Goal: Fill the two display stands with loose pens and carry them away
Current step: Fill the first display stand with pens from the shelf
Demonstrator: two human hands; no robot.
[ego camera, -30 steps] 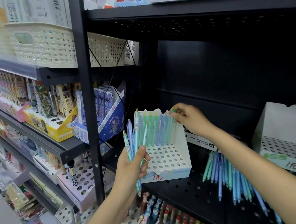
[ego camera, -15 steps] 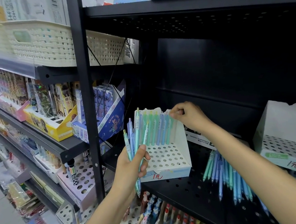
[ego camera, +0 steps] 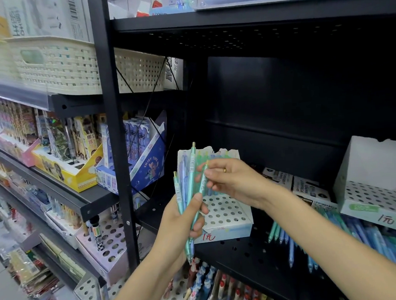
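Note:
My left hand (ego camera: 181, 223) grips a bundle of green, blue and purple pens (ego camera: 185, 190) upright in front of the left white display stand (ego camera: 225, 216), whose back row holds several pens. My right hand (ego camera: 231, 178) pinches the top of one teal pen (ego camera: 203, 180) in that bundle. The perforated stand sits on the black shelf (ego camera: 246, 256). A second white stand (ego camera: 378, 195) sits at the right with its holes bare. Loose pens (ego camera: 299, 243) lie on the shelf between and in front of the stands.
Small permanent-marker boxes (ego camera: 295, 185) stand behind the loose pens. A black upright post (ego camera: 114, 137) rises just left of my hands. Stationery boxes (ego camera: 131, 154) and woven baskets (ego camera: 64, 65) fill the left shelves. Pen displays (ego camera: 225, 293) stand on the shelf below.
My right hand left the stand's back row and came down and left to the bundle in my left hand, where it now pinches one pen. My left hand stayed put.

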